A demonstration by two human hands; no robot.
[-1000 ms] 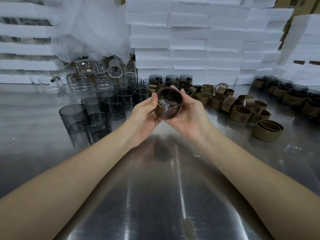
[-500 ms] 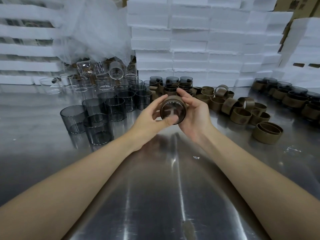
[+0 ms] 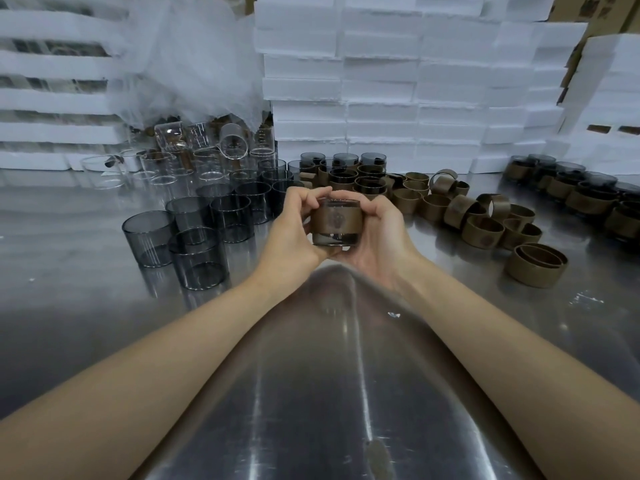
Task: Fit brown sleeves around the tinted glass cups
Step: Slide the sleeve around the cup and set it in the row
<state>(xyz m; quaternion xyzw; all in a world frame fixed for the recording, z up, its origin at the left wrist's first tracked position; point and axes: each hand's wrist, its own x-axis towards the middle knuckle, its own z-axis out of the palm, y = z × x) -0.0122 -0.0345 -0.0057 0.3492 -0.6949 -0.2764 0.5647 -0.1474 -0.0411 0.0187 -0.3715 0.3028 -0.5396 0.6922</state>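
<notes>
Cup [image 3: 331,240] held upright, sleeve [image 3: 337,220] around its middle, clasped from left and right by the left hand [image 3: 291,237] and right hand [image 3: 384,233].

A shiny stainless-steel table [image 3: 346,393] runs back to stacked white foam slabs [image 3: 381,81]. At far left, a gauzy white plastic sheet [image 3: 194,64] drapes over clear colourless glass cups [image 3: 207,161] (one tipped sideways). Brown cardboard boxes [image 3: 595,8] peek out top right.

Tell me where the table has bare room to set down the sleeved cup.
Bare table lies in the near middle and at the near left, in front of the plain tinted cups. Another patch lies near right, in front of the loose sleeves. The far side is crowded.
</notes>
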